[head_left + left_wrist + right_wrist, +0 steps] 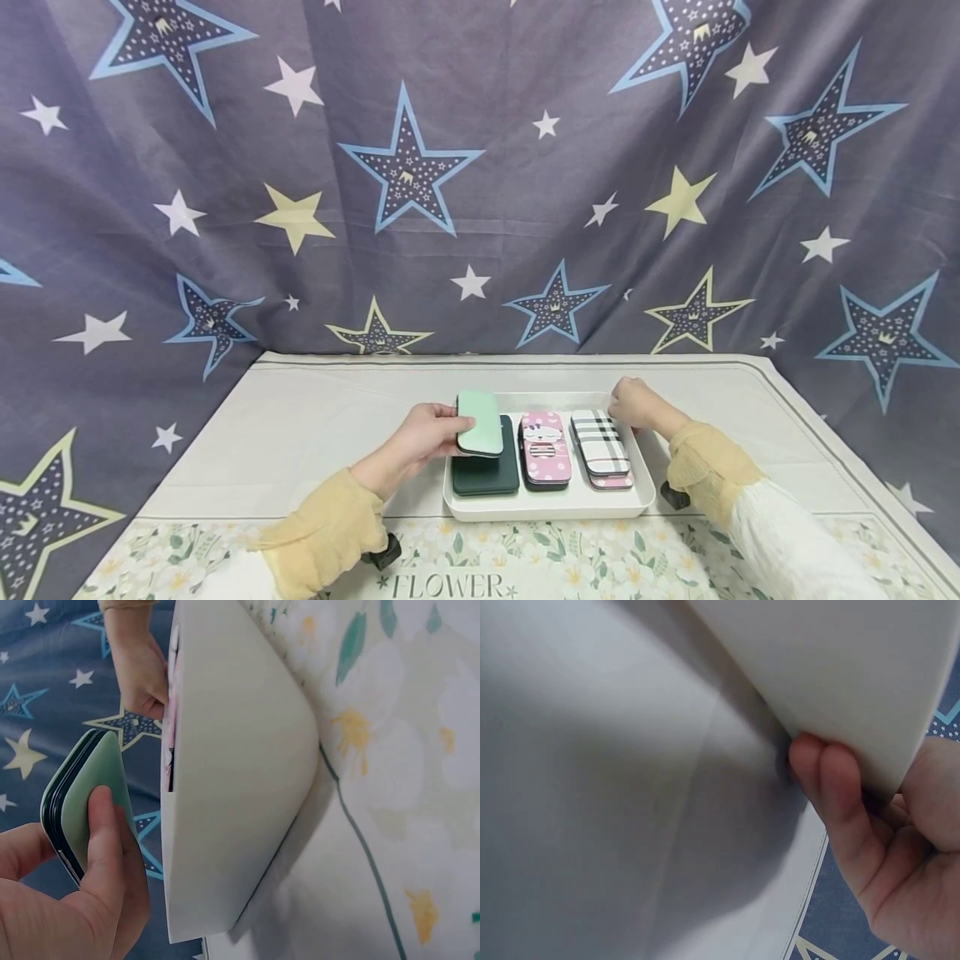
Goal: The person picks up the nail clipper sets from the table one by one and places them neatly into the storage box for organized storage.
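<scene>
My left hand (pixel 423 435) pinches a small mint green case (pixel 481 421) with rounded corners, thumb on its top face. In the left wrist view a dark seam runs round the edge of this mint case (pixel 101 776). It overlaps a larger dark green case (pixel 486 477) at the left of a white tray (pixel 555 513). At the tray's far right corner my right hand (pixel 636 403) grips the wall. The right wrist view has two fingertips (pixel 840 776) against the tray's outer side (pixel 840 682), with the thumb by the rim.
A pink case with a cartoon animal (pixel 546 468) lies mid-tray. To its right, a plaid case (pixel 602 443) rests on another pink case (pixel 613 482). The tray stands on a table with a flower-printed cloth (pixel 420 554). A star-patterned curtain (pixel 495 233) hangs behind and at both sides.
</scene>
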Demonstrator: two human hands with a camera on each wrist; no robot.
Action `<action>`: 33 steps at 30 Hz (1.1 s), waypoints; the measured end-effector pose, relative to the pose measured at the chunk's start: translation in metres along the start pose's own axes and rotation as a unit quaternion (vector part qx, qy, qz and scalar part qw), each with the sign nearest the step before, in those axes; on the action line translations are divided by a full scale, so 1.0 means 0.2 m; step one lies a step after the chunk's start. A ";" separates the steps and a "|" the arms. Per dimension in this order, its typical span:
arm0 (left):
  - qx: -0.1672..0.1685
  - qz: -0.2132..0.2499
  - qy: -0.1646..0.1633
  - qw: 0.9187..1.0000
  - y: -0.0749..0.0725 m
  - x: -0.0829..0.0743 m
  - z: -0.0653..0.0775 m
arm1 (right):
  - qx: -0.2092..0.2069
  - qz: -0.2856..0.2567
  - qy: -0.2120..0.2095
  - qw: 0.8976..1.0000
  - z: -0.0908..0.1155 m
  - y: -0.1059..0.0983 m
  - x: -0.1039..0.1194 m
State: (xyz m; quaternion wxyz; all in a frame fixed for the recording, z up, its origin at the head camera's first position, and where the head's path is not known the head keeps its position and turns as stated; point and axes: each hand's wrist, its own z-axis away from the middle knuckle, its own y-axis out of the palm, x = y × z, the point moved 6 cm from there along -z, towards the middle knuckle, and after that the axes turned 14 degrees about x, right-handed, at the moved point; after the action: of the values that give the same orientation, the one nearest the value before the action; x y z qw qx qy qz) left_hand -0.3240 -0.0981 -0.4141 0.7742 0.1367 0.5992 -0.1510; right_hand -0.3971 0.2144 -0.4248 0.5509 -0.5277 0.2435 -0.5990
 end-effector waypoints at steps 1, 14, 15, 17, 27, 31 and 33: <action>-0.001 -0.006 -0.001 1.000 0.00 0.00 0.00 | -0.001 0.000 -0.001 1.000 0.00 0.00 0.00; -0.007 -0.095 -0.016 0.995 0.04 0.04 0.00 | 0.004 -0.005 0.005 1.000 0.00 0.01 0.00; -0.008 -0.098 -0.015 0.995 0.04 0.04 -0.01 | 0.005 -0.005 0.006 1.000 0.00 0.01 0.00; -0.008 -0.105 -0.010 0.994 0.05 0.04 -0.01 | 0.006 -0.004 0.006 1.000 0.00 0.01 0.00; -0.008 -0.134 -0.009 0.991 0.09 0.02 0.01 | 0.003 0.000 0.003 1.000 0.01 0.00 0.01; -0.011 -0.168 -0.020 0.986 0.09 0.02 0.02 | 0.004 0.002 -0.001 1.000 0.01 0.00 0.01; -0.011 -0.191 -0.024 0.981 0.09 0.01 0.02 | 0.004 0.001 0.000 1.000 0.01 0.00 0.01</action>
State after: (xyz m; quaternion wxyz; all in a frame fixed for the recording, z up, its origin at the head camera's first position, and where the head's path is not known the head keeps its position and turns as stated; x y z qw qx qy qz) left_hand -0.3126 -0.0822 -0.4152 0.7468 0.0070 0.5972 -0.2927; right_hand -0.3944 0.2123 -0.4234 0.5537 -0.5255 0.2417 -0.5990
